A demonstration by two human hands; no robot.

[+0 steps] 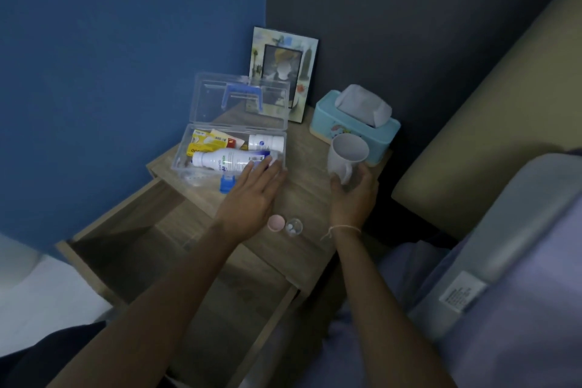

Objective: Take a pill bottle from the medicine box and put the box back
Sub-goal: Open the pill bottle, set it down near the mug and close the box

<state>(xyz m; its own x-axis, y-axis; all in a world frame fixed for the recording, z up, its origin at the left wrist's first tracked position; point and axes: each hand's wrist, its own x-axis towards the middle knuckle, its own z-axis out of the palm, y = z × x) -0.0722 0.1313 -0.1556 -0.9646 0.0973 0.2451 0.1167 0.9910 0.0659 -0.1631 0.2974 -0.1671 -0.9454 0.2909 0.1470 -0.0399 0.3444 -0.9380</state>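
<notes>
Head view, nightstand (302, 198), wood top, its drawer (176, 261) pulled out below. Item: clear medicine box (201, 173) on the left of the top, lid (242, 101) standing open with a blue handle, blue latch (227, 183) at the near edge. Contents: a long white bottle (226, 161) lying on its side along the front, a smaller white bottle (266, 142) behind it at the right, yellow and red packets (208, 142) behind at the left. Item: my left hand (252, 195), fingers spread flat, fingertips resting on the long bottle's right end and the box's right front corner; it grips nothing. Item: my right hand (354, 195), curled loosely around the base and handle of a white mug (346, 157), a cord tied at the wrist. Item: small clear pill bottle (293, 227), upright and uncapped on the top's near edge between my wrists, white pills inside; its pink cap (276, 223) lies touching it on the left. Item: picture frame (283, 72) leaning at the back. Item: teal tissue box (356, 126) behind the mug.
</notes>
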